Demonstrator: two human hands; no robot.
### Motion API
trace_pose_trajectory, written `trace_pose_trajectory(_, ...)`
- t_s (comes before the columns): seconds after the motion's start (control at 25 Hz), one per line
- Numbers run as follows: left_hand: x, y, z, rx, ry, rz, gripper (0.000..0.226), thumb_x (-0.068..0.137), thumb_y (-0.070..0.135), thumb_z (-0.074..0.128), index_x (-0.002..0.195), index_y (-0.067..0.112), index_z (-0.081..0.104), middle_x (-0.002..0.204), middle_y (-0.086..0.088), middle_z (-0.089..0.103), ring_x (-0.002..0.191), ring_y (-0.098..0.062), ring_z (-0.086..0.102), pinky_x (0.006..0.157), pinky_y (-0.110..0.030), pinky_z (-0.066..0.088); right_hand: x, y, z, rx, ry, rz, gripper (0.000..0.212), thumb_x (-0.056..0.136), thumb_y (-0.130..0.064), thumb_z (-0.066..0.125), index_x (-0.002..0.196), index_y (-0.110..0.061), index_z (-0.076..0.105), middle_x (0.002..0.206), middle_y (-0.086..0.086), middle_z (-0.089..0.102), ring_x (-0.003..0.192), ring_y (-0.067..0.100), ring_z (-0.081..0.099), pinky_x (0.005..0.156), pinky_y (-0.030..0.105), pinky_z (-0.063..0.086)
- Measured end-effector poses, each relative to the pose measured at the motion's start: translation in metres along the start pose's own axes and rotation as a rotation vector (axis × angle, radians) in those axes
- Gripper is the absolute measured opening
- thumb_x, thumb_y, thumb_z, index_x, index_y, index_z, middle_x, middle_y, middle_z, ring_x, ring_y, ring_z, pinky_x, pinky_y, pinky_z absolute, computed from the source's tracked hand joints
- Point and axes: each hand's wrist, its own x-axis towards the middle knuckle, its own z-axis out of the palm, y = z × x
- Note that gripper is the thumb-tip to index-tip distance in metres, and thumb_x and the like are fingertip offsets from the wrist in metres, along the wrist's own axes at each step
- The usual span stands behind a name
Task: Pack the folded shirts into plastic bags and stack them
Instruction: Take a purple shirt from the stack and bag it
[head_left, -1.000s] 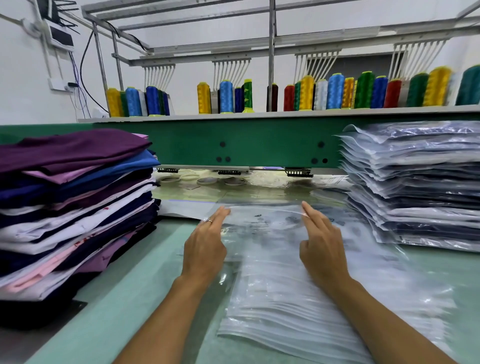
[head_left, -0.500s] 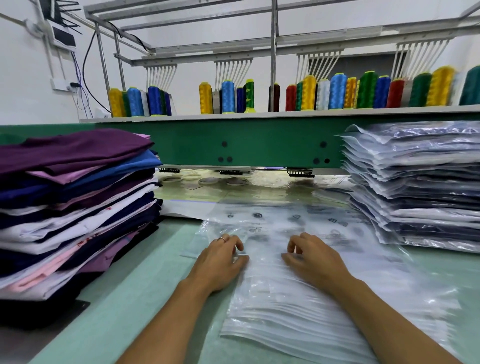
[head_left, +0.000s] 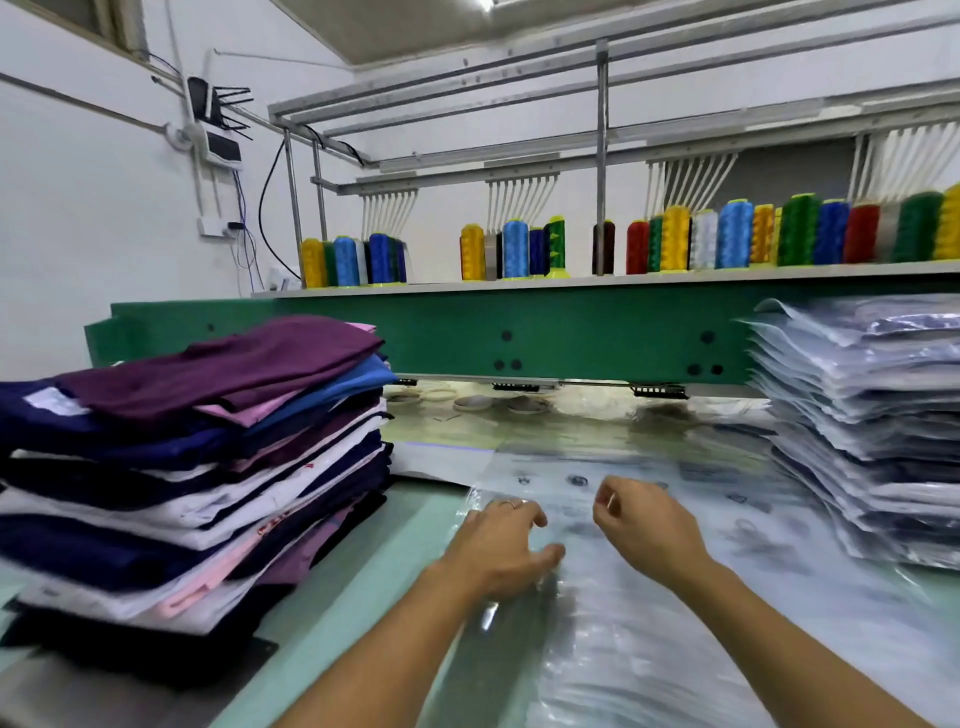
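Left hand (head_left: 498, 551) rests with bent fingers on the flat pile of clear printed plastic bags (head_left: 649, 649) lying on the pale green tabletop (head_left: 363, 582); right hand (head_left: 644, 530) is curled just beside it over the same pile, the hands apart. Whether either pinches the film cannot be told. Folded purple, navy and white shirts (head_left: 197, 467) stack at left, bagged shirts (head_left: 857, 426) at right

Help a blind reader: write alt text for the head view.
A person's left hand and right hand, fingers curled, at a pile of clear plastic bags on a pale green table. Folded shirts are stacked to the left, bagged shirts to the right, thread spools on a shelf behind.
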Motion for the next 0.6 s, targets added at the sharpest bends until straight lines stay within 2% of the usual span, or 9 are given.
trace_pose_trajectory(0.08,0.003,-0.016,-0.042,0.108,0.148,-0.016,0.041,0.095,0.041,0.054,0.133,0.025,0.052,0.135,0.002,0.058,0.127,-0.023,0.048,0.104,-0.039,0.039,0.020,-0.042,-0.003,0.155,-0.016,0.006,0.014,0.093,-0.034,0.052,0.083,-0.028,0.058,0.078,-0.011,0.065,0.074,0.012,0.059,0.059,0.029,0.045)
trace_pose_trajectory(0.16,0.003,-0.035,-0.093,0.243,0.292,-0.083,0.038,0.094,0.025,0.052,0.133,0.023,0.052,0.133,-0.001,0.059,0.124,-0.026,0.050,0.101,-0.040,0.040,0.037,-0.087,-0.007,0.376,-0.051,-0.018,0.012,0.091,-0.029,0.056,0.083,-0.025,0.063,0.078,-0.008,0.069,0.077,0.016,0.064,0.068,0.034,0.053)
trace_pose_trajectory(0.28,-0.007,-0.071,-0.175,0.557,0.416,-0.235,0.039,0.090,0.022,0.054,0.129,0.018,0.051,0.131,-0.007,0.058,0.121,-0.031,0.050,0.098,-0.043,0.039,0.055,-0.160,-0.015,0.671,-0.104,-0.093,0.012,0.092,-0.016,0.058,0.084,-0.016,0.066,0.076,0.001,0.073,0.071,0.016,0.066,0.071,0.034,0.054)
trace_pose_trajectory(0.4,-0.029,-0.102,-0.241,0.673,0.329,-0.473,0.048,0.087,0.028,0.061,0.131,0.012,0.050,0.134,-0.012,0.055,0.125,-0.036,0.048,0.102,-0.049,0.039,0.064,-0.227,-0.019,0.919,-0.201,-0.139,0.015,0.092,-0.004,0.052,0.089,-0.009,0.066,0.079,0.007,0.070,0.058,0.008,0.060,0.054,0.019,0.048)
trace_pose_trajectory(0.44,-0.036,-0.111,-0.256,0.675,0.283,-0.521,0.043,0.087,0.027,0.060,0.127,0.012,0.054,0.130,-0.012,0.057,0.119,-0.037,0.052,0.099,-0.049,0.042,0.066,-0.245,-0.019,0.991,-0.243,-0.137,0.016,0.093,-0.002,0.050,0.094,-0.006,0.065,0.081,0.009,0.069,0.059,0.009,0.059,0.050,0.016,0.045)
trace_pose_trajectory(0.52,-0.047,-0.128,-0.274,0.689,0.199,-0.511,0.025,0.090,0.025,0.057,0.112,0.015,0.061,0.118,-0.009,0.062,0.101,-0.034,0.060,0.087,-0.044,0.050,0.069,-0.274,-0.018,1.114,-0.313,-0.113,0.016,0.096,-0.001,0.047,0.101,-0.004,0.062,0.085,0.011,0.065,0.064,0.015,0.056,0.052,0.017,0.045)
trace_pose_trajectory(0.6,-0.057,-0.141,-0.280,0.686,0.125,-0.463,0.029,0.091,0.044,0.058,0.106,0.021,0.065,0.107,-0.003,0.064,0.094,-0.030,0.063,0.080,-0.039,0.052,0.073,-0.296,-0.014,1.208,-0.344,-0.070,0.016,0.097,-0.002,0.047,0.104,-0.003,0.061,0.086,0.012,0.062,0.067,0.018,0.054,0.059,0.023,0.046)
